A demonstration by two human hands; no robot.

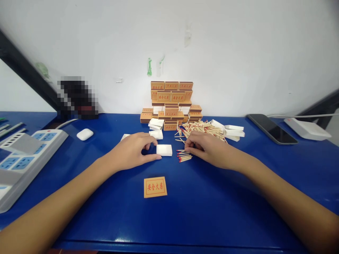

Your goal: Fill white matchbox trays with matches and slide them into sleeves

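My left hand (138, 150) has its thumb and index finger at the left end of a white matchbox tray (164, 150), gripping it on the table. My right hand (205, 146) is closed, its thumb and fingertips pinched at the top of a small row of red-headed matches (184, 156). The exact number of matches in the pinch is hidden. Behind that hand lies a large loose heap of matches (203, 127). Nearer to me, an orange matchbox sleeve (155, 187) with red characters lies flat.
Stacked matchboxes (171, 97) stand against the wall. More white trays (156, 123) lie beside them, and others (234, 130) right of the heap. A power strip (34, 151) and a white earphone case (85, 134) are left; a phone (271, 128) and white box (307, 128) are right.
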